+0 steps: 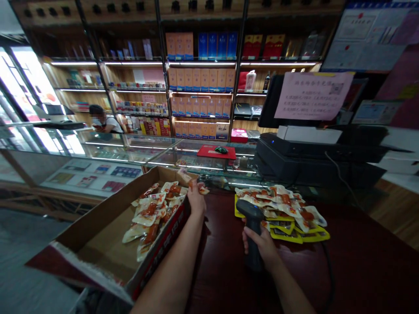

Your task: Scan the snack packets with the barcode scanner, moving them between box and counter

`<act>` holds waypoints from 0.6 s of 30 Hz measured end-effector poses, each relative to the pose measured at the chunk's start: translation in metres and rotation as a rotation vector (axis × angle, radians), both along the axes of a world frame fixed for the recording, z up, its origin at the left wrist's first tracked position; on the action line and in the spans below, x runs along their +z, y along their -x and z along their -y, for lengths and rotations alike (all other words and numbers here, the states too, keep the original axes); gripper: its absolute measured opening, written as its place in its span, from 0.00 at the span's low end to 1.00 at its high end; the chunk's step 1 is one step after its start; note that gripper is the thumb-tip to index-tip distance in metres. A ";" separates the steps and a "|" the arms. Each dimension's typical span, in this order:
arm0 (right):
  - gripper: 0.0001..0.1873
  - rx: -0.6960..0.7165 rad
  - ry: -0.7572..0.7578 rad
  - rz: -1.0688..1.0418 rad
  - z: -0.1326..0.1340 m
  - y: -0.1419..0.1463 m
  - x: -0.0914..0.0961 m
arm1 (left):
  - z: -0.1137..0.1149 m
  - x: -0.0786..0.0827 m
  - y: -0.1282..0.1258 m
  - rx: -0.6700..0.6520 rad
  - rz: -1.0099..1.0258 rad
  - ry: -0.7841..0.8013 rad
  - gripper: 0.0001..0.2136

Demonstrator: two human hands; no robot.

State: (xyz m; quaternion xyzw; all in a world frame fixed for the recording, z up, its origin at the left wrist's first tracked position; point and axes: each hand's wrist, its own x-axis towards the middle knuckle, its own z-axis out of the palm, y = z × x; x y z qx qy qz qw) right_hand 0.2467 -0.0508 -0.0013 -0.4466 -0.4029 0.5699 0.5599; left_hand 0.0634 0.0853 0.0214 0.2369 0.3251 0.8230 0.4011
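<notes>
My right hand [262, 246] is wrapped round the grip of a black barcode scanner [252, 213], held above the dark red counter. Just beyond it lies a pile of vacuum-packed sausages [284, 198] on several yellow-edged packets [284, 231]. At the far right corner of an open cardboard box [98, 231], my left hand [196, 198] grips a sausage packet [186, 175], which pokes out on both sides of the fingers. More sausage packets [152, 209] lie heaped along the box's right side, its brown bottom showing at the left.
A black cash register [314, 152] with a paper sign [312, 96] stands at the back right. Glass display cases [131, 148] run behind the counter, with a mouse [221, 150] on a red mat [204, 151]. A person [104, 120] sits at the back left. The scanner's cable [329, 270] trails at right.
</notes>
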 end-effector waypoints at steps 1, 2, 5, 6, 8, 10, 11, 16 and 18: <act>0.29 0.000 -0.003 0.003 -0.001 -0.001 0.000 | 0.001 0.003 0.000 -0.018 0.110 -0.071 0.21; 0.29 -0.001 -0.007 0.004 -0.001 -0.002 -0.001 | 0.001 0.006 0.000 -0.042 0.186 -0.134 0.21; 0.30 -0.004 -0.023 -0.002 -0.003 -0.005 -0.002 | 0.004 0.008 -0.001 -0.089 0.244 -0.220 0.20; 0.30 -0.008 -0.029 -0.005 -0.003 -0.005 -0.002 | 0.004 0.007 -0.001 -0.092 0.236 -0.221 0.20; 0.30 -0.009 -0.036 -0.009 -0.003 -0.006 -0.003 | 0.005 0.005 -0.002 -0.094 0.205 -0.215 0.19; 0.30 -0.015 -0.043 -0.019 -0.003 -0.006 -0.003 | 0.005 0.003 -0.002 -0.089 0.168 -0.209 0.19; 0.30 -0.017 -0.045 -0.022 -0.003 -0.005 -0.003 | 0.005 0.001 -0.002 -0.084 0.151 -0.205 0.19; 0.29 -0.042 -0.036 0.008 -0.002 -0.002 0.000 | 0.004 -0.002 -0.003 -0.076 0.057 -0.112 0.22; 0.29 -0.078 -0.041 0.037 -0.002 -0.001 0.003 | 0.004 -0.003 -0.008 -0.141 -0.040 -0.014 0.22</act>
